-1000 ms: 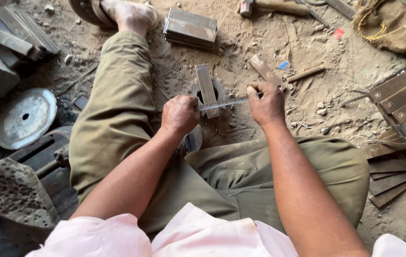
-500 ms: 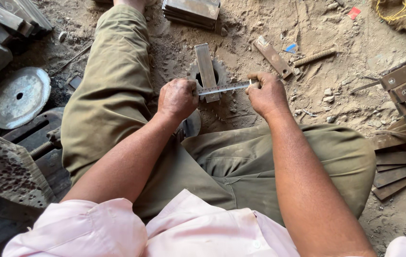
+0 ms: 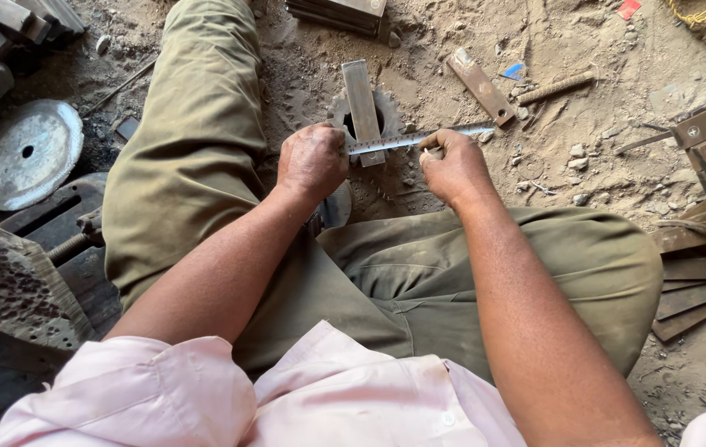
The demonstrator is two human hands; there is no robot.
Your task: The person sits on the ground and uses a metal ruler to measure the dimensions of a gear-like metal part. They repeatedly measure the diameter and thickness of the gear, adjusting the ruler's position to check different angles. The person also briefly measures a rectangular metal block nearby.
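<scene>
We see the left hand in closed grip on the steel ruler, which crosses the flat metal bar lying on the toothed gear. The right hand pinches the ruler; beyond it, open dirt floor.

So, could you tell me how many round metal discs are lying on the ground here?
1. The round metal disc lies at the far left, beside the person's leg. The toothed wheel under the upright bar isn't counted; others may be hidden out of frame.
</scene>
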